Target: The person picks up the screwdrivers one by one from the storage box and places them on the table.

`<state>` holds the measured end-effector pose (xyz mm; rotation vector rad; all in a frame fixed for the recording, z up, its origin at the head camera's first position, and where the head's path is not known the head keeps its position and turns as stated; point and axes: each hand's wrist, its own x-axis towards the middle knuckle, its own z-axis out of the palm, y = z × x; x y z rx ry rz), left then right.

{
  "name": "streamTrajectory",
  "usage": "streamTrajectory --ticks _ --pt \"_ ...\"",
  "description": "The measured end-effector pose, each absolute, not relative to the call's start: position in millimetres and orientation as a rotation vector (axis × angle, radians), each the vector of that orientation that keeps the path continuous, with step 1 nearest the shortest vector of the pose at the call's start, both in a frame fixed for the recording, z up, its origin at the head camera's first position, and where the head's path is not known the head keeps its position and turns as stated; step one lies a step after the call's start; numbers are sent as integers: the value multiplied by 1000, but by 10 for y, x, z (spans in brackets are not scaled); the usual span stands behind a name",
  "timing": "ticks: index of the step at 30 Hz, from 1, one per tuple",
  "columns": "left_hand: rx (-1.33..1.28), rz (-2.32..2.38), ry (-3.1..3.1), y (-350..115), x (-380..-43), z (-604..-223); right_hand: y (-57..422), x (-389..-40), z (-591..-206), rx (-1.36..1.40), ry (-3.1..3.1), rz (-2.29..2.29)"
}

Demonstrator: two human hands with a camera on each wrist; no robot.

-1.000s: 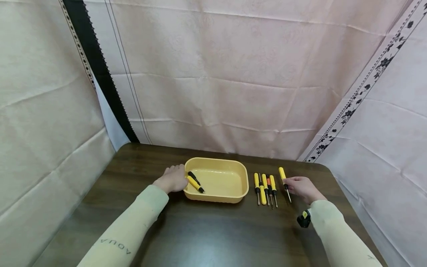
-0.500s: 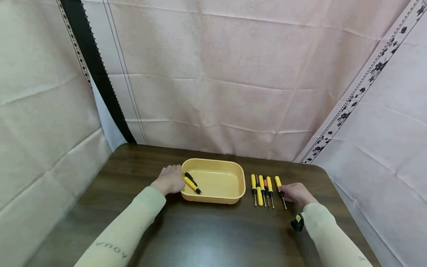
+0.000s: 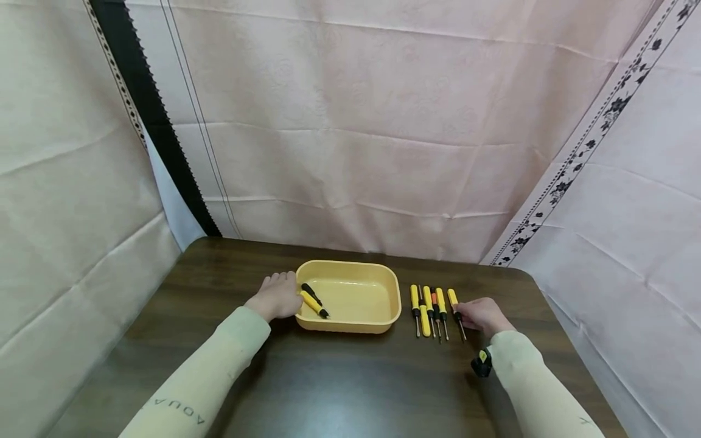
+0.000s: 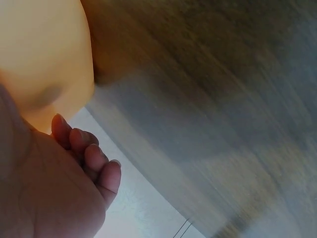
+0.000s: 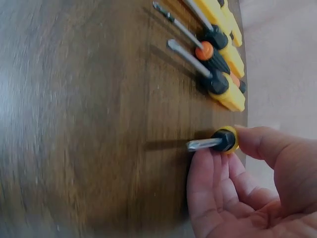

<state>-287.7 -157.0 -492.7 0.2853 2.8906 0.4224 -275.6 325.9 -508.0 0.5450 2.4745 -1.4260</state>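
My left hand (image 3: 274,296) grips the left end of a yellow plastic basin (image 3: 364,298). Its curled fingers (image 4: 94,156) show against the outer wall in the left wrist view; the thumb is hidden. Inside the basin's left part lie a yellow-and-black screwdriver (image 3: 314,304) and a black tool (image 3: 311,293). On the right, my right hand (image 3: 480,314) pinches another yellow-handled screwdriver (image 3: 453,297) between thumb and fingers, its shaft pointing toward me. In the right wrist view that screwdriver (image 5: 225,140) is close over the wood, beside the row of others.
Several screwdrivers (image 3: 441,301) lie side by side between basin and right hand, one turned the other way and one with orange on its handle. The dark wooden table (image 3: 350,383) ends at a hanging pale cloth (image 3: 339,152). A black device (image 3: 482,364) hangs under the right wrist.
My right hand has brought its screwdriver left and lower, nearer the row. The left hand stays at the basin. The whole view shifts slightly.
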Motion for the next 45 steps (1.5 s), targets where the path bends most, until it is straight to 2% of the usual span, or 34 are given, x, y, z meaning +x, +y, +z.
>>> streamTrajectory --ticks 10,18,27,34,45 --pt "297 455 2892 -1459 -2878 -4894 3242 -2719 -4917 585 2496 -1393" --pt "284 446 2881 -1487 -2894 -4907 3300 -2732 -5055 572 2448 -1431" --pt "260 451 2870 -1522 -2889 -4902 3246 -2712 -5040 487 2466 -1422" --pt "243 450 2871 -1522 -2903 -4910 3216 -2776 -5056 592 2429 -1431" --pt "253 434 2870 -1522 -2898 -4896 3206 -2778 -5052 597 2434 -1397"
